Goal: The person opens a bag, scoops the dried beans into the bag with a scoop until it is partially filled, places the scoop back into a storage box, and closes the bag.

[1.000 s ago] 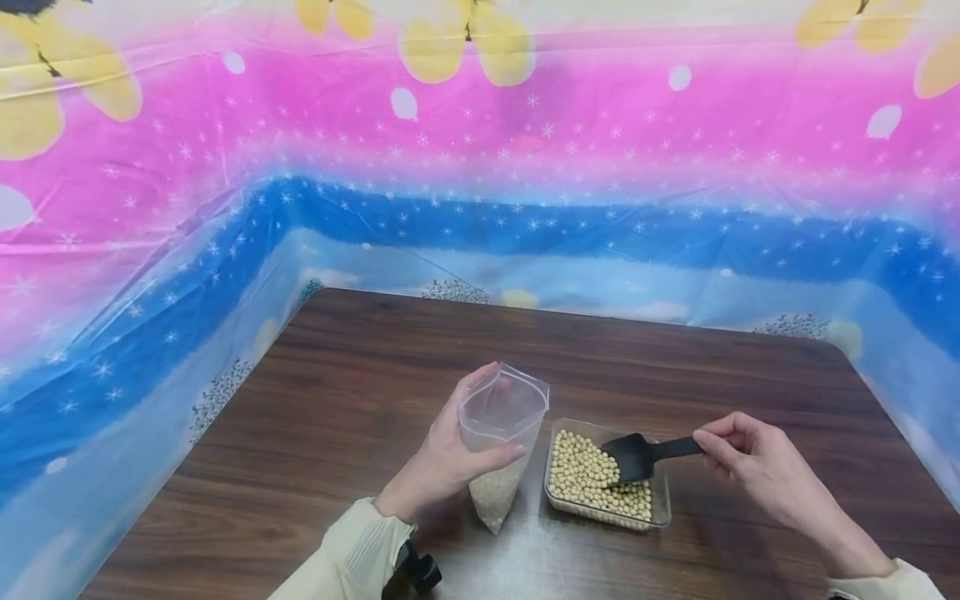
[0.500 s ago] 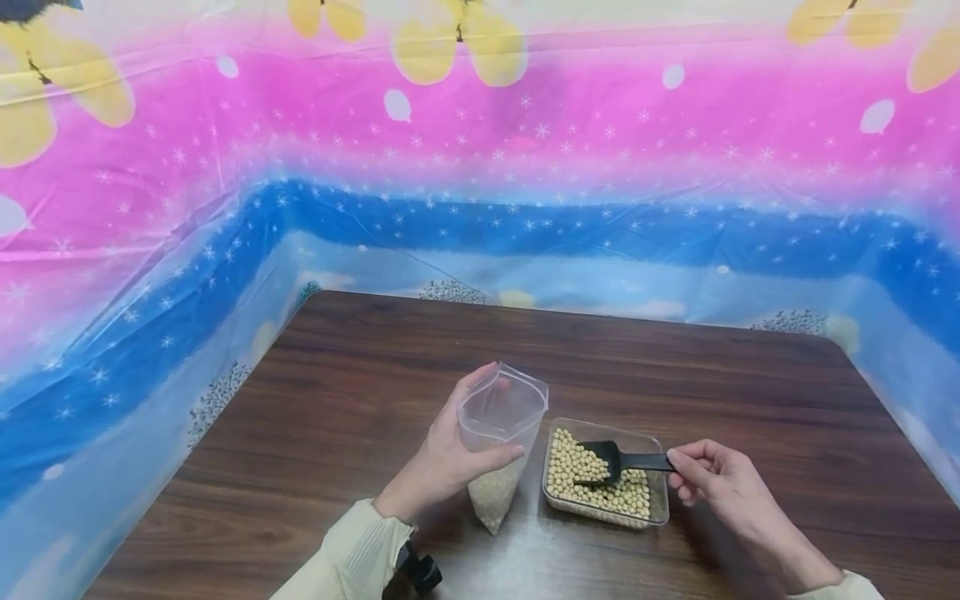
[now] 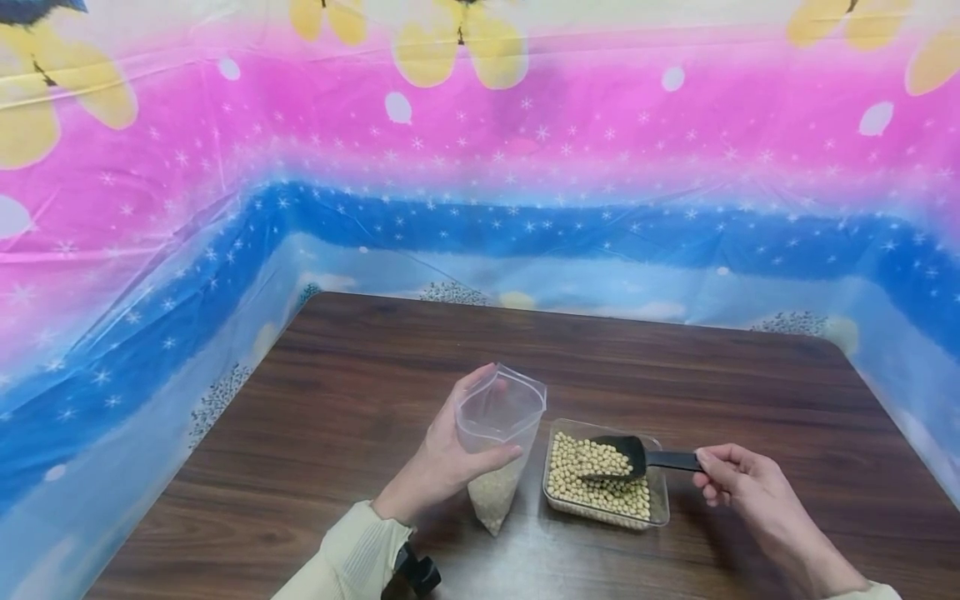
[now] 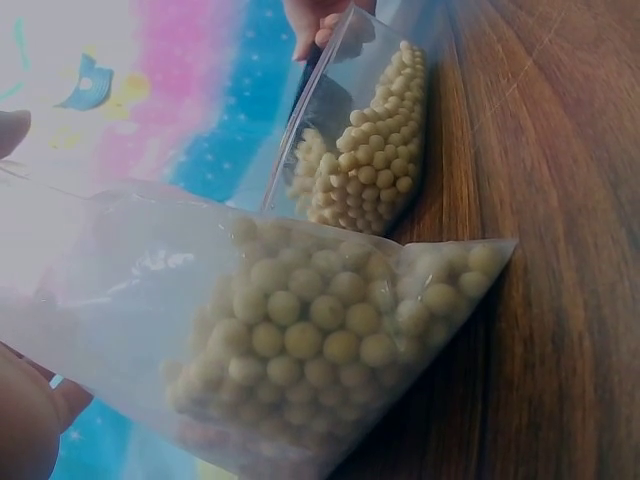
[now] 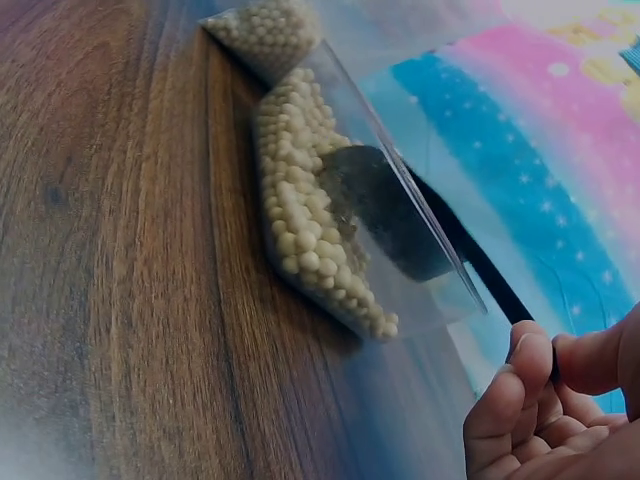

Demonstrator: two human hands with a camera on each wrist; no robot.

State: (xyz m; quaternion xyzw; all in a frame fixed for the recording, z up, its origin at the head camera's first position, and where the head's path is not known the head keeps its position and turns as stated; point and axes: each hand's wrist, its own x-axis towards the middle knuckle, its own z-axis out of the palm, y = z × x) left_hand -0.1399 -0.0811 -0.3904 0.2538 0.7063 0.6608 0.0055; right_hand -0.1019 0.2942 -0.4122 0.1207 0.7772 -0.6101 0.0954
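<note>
My left hand (image 3: pixel 442 454) grips a clear plastic bag (image 3: pixel 501 417) around its upper part, thumb in front, its mouth spread wide. Pale round beans (image 4: pixel 320 330) fill the bag's lower part. Right of it stands a clear rectangular container (image 3: pixel 660 512) with more beans (image 3: pixel 592 467) heaped toward its left side. My right hand (image 3: pixel 750 483) pinches the end of a black scoop's handle between thumb and fingers. The black scoop (image 3: pixel 636 457) reaches over the container's right rim, its blade down among the beans. Through the clear wall the blade (image 5: pixel 385 210) shows in the right wrist view.
Everything rests on a dark wood-grain table (image 3: pixel 360 358). A pink and blue patterned cloth (image 3: pixel 480 192) hangs around its back and sides. A black device (image 3: pixel 420 571) is strapped at the left wrist, below a pale sleeve (image 3: pixel 348 550).
The right hand pushed the scoop leftward into the beans, then drew it back a little to the right. The left hand and bag stay nearly still.
</note>
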